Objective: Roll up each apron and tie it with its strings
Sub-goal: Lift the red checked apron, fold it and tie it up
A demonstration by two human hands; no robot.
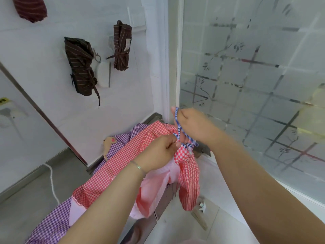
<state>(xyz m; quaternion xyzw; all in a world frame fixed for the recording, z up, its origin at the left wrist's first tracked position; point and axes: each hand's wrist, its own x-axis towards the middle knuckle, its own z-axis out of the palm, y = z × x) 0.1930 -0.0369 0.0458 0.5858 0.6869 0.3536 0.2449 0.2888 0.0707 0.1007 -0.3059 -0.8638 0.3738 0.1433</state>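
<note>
Red-checked cloth marks the apron [140, 152], gathered into a long bundle with its axis running from seven o'clock up to one o'clock. Its top end is pinched by the left hand [158, 152]. The blue-striped string [177, 124] is held taut toward twelve o'clock by the right hand [193, 125], fingers curled round it.

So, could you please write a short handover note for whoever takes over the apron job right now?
Left hand: grips the red gingham apron at its bunched top.
Right hand: holds the blue-striped string, pulled up from the knot area.
Red apron hangs loosely bunched, not a neat roll; a purple gingham apron lies under it.
Done: two brown striped aprons hang rolled and tied on the wall; a third bundle shows at the top edge.
Left: finish tying red, then roll and tie purple.
</note>
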